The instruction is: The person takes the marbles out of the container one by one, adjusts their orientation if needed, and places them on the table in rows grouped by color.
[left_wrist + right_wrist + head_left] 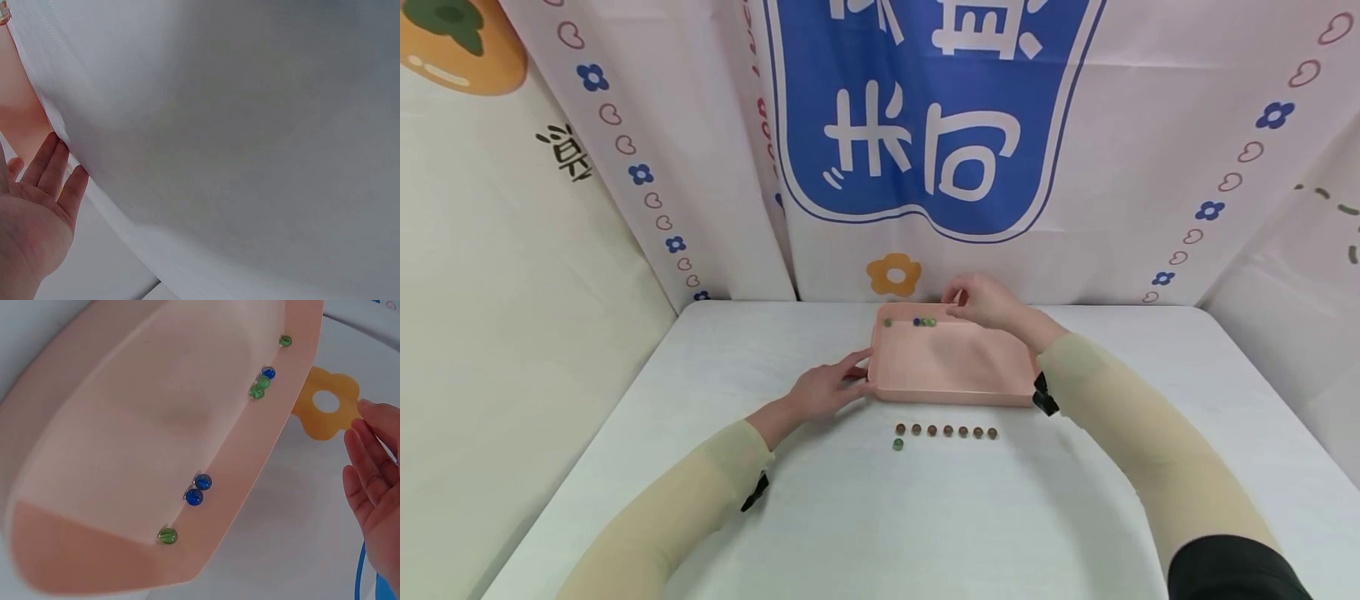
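A shallow pink tray [955, 367] sits towards the back of the white table. My left hand [825, 389] touches its left side with fingers stretched out; in the left wrist view the fingertips [78, 178] meet the tray's edge. My right hand [985, 302] is raised over the tray's far rim. The right wrist view shows this hand with fingers loosely bent and nothing visible between them. Along the tray's far wall lie several glass marbles: a green marble [167, 535], two touching blue marbles [194, 497], and further along a cluster of blue and green marbles [257, 391] and a lone green one.
In front of the tray, a row of several brown marbles [948, 431] lies on the table [970, 517]. One green marble [898, 444] is just below the row's left end. A printed cloth [1150, 125] hangs behind the table's back edge, with pale cloth at both sides.
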Demonstrator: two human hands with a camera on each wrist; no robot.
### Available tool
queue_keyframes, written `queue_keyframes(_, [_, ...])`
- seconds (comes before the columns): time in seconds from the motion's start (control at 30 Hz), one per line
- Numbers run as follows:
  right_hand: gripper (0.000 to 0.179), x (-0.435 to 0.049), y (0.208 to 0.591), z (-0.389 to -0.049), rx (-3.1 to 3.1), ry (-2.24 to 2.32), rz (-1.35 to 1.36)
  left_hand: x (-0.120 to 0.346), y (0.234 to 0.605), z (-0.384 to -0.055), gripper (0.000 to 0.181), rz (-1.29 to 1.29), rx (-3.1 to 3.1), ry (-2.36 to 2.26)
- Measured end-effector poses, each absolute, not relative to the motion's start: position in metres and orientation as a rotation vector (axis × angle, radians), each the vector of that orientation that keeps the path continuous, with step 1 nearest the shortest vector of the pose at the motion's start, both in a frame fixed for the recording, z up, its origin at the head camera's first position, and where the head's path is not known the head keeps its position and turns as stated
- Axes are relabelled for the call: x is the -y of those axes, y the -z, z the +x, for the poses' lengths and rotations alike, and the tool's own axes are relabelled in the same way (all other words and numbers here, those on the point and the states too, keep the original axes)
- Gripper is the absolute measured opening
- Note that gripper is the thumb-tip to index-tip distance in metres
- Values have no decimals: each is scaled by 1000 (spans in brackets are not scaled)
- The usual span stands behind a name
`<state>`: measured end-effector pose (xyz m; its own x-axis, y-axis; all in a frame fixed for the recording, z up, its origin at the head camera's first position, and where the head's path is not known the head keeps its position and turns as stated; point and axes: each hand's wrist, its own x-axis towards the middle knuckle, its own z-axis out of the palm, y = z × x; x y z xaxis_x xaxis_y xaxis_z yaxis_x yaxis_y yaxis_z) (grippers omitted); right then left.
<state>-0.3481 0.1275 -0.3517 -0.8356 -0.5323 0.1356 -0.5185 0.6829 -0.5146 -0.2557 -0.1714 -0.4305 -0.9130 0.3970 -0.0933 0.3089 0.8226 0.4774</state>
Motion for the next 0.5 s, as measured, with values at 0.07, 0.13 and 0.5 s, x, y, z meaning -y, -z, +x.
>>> queue_keyframes(0.07, [9, -124, 352, -353, -2853, 853, -855, 172, 431, -256, 71, 553, -2816, -692])
queue_keyframes(0.13, [8, -119, 354, -356, -2838, 846, -828, 172, 431, -256, 71, 553, -2815, -691])
queue_keyframes(0.5, [22, -105, 378, -370, -2773, 735, -853, 173, 430, -255, 71, 557, -2809, -705])
